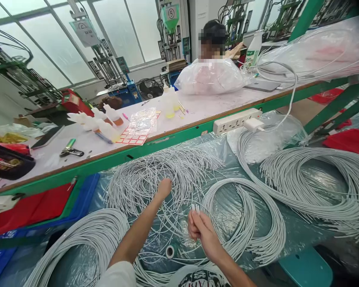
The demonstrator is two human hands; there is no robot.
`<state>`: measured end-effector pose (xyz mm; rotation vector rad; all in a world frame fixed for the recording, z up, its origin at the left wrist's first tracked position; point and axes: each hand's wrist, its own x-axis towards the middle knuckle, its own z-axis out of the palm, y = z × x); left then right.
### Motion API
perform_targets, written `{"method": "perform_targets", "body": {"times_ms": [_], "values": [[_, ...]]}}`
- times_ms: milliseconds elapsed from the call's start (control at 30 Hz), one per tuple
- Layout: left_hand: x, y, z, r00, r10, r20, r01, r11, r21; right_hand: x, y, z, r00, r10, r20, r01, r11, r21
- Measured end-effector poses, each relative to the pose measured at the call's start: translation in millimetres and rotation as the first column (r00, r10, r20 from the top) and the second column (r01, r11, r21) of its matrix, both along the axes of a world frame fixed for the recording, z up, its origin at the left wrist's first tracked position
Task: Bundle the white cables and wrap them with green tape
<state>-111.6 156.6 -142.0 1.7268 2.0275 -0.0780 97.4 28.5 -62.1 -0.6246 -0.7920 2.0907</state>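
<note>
The left hand (165, 187) reaches over tangled wires (128, 181), curled, grip unclear; the nearer right hand (201, 228) clasps wire ends (196, 208). A green rail (185, 135) bounds the far side.

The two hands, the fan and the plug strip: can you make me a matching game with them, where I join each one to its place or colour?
1. Right hand
2. Left hand
3. Fan
4. Power strip

A. Black
B. At the tangled cable heap
C. At the green bench rail
D. Gripping white cable ends

Right pairs: 1-D, 2-B, 3-A, 4-C
</note>
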Motion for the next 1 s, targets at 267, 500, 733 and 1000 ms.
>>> {"method": "perform_targets", "body": {"times_ms": [267,500,733,1000], "values": [[48,-120,117.4,0.911,-0.34,0.234,0.239,0.897,0.372,1,18,-2.6,0.937,-0.283,0.205,0.222,0.935,0.277],[64,-165,182.2,0.757,-0.487,0.435,0.302,0.852,0.429,-3,11,10.8,0.914,-0.317,0.254,0.154,0.849,0.506],[63,-148,152.1,0.801,-0.276,0.532,-0.13,0.787,0.604,-14,-13,4.2,0.977,-0.11,0.183,0.041,0.937,0.346],[62,-152,138.0,0.75,-0.286,0.596,-0.124,0.825,0.552,-17,-10,2.4,0.996,-0.031,0.085,0.011,0.974,0.228]]}}
